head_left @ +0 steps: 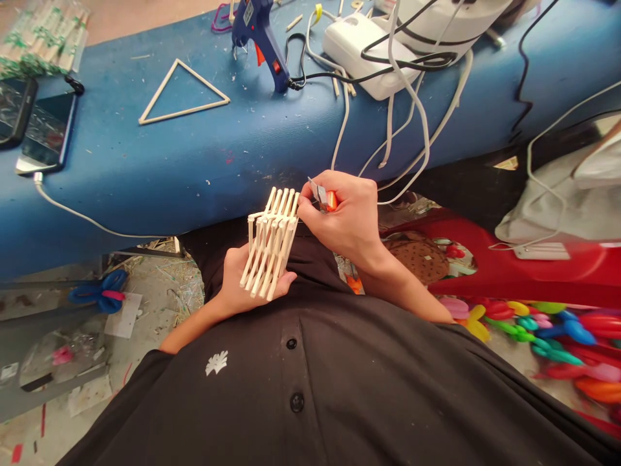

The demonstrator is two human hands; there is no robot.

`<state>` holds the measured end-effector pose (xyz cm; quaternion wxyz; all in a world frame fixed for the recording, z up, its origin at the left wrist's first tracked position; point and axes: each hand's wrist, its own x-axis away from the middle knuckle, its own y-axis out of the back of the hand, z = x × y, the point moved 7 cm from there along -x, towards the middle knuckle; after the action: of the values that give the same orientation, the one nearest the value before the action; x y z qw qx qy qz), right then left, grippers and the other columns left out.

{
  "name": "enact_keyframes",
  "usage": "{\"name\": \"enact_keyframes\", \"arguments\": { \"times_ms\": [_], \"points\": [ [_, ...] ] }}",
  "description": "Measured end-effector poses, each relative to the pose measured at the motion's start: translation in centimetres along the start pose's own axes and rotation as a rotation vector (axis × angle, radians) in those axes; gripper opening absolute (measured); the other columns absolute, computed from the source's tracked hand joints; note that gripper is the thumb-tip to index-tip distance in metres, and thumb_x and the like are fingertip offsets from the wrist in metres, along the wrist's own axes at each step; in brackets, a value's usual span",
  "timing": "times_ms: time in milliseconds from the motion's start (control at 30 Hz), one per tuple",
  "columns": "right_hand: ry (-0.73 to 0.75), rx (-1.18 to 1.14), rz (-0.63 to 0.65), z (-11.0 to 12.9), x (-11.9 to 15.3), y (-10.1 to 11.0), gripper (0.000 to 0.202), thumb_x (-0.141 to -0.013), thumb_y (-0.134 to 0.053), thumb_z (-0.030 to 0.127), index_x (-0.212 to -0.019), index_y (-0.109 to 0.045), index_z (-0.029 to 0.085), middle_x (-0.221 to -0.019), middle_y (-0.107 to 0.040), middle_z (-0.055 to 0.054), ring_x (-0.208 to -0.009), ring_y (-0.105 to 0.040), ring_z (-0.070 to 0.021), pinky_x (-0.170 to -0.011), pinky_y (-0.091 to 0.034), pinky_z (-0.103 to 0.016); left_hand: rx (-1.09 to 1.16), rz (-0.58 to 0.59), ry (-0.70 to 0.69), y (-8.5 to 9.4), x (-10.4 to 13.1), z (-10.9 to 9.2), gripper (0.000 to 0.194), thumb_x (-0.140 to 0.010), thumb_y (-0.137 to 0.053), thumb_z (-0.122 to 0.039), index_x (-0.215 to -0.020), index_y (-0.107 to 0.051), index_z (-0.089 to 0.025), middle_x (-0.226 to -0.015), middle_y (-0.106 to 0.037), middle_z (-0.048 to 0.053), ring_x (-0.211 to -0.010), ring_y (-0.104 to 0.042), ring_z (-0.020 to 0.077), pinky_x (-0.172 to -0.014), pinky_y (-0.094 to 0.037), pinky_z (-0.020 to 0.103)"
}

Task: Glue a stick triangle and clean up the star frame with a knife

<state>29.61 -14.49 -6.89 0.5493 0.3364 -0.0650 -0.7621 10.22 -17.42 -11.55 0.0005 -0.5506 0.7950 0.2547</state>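
Left hand (242, 285) cradles a stick frame (270, 243), grip closed beneath it; right hand (347, 217) pinches an orange cutter (326, 197) touching the frame's top. Glue gun (259, 39) rests on the blue surface (194, 162).

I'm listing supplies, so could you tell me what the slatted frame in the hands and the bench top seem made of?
Slatted frame: likely bare, pale wooden sticks; matte, uniform, thin. Bench top: seemingly blue vinyl padding; slight sheen, rounded edge, speckled with debris.

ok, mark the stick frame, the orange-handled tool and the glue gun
stick frame (270, 249), head view, middle of the slats.
orange-handled tool (332, 200), head view, orange grip showing between the fingers.
glue gun (262, 39), head view, blue body.
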Motion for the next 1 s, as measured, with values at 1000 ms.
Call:
{"name": "enact_keyframes", "arguments": {
  "times_ms": [1000],
  "points": [
    [-0.089, -0.125, 0.033, -0.3, 0.1, 0.8, 0.009, -0.072, -0.062, 0.022, -0.063, -0.061, 0.022, -0.056, -0.056, 0.004, -0.054, -0.042, -0.0097, -0.056, -0.035, -0.030, 0.421, 0.172, 0.178, -1.2, 0.9, 3.4, 0.039, -0.087, -0.083, -0.056, -0.067, -0.076, -0.023, -0.060, -0.076, 0.004, -0.056, -0.073, 0.0221, -0.070, -0.068, 0.042]
  ]
}}
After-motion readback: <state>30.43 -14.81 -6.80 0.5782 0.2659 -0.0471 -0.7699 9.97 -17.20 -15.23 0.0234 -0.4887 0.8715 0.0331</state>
